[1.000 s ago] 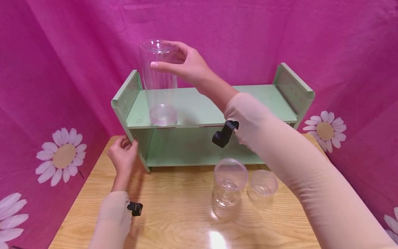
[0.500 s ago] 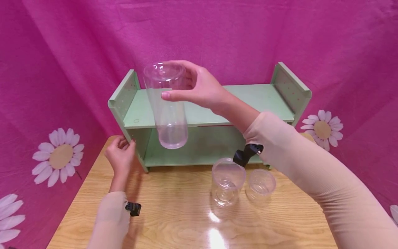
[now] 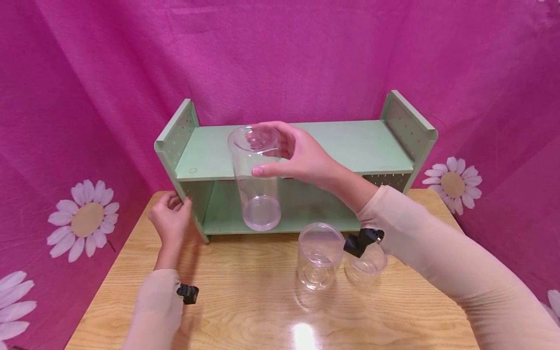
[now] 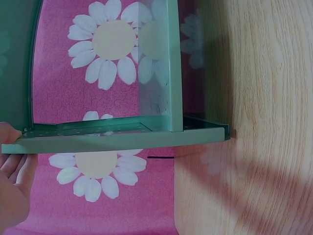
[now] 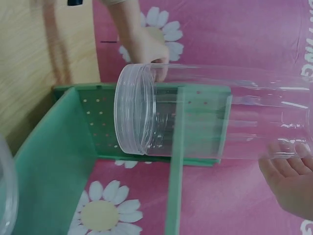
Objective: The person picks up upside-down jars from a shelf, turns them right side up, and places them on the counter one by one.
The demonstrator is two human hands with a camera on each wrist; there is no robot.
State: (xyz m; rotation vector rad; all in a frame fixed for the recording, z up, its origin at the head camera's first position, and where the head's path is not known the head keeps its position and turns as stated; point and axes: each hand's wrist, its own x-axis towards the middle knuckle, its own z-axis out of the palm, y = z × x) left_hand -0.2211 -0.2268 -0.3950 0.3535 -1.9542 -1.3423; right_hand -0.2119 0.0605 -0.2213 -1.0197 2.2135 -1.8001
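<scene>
My right hand (image 3: 306,155) grips a tall clear plastic jar (image 3: 258,187) near its upper end, thumb in front. The jar hangs in front of the green shelf (image 3: 358,138), slightly tilted, its ridged lid end (image 5: 134,110) downward. Nothing shows inside it. Over on the left, my left hand (image 3: 170,216) pinches the front edge of the shelf's left side panel (image 4: 112,142); in the left wrist view the thumb and fingers lie on opposite sides of that edge.
On the wooden table (image 3: 245,301), before the shelf, stand a larger clear container (image 3: 319,257) and a smaller clear one (image 3: 367,265), partly behind the right wrist camera (image 3: 363,241). A pink flowered cloth (image 3: 288,58) hangs behind and at the sides.
My right hand has brought the jar from above the shelf's upper left end downward, rightward and towards me. The left hand has kept its hold on the side panel.
</scene>
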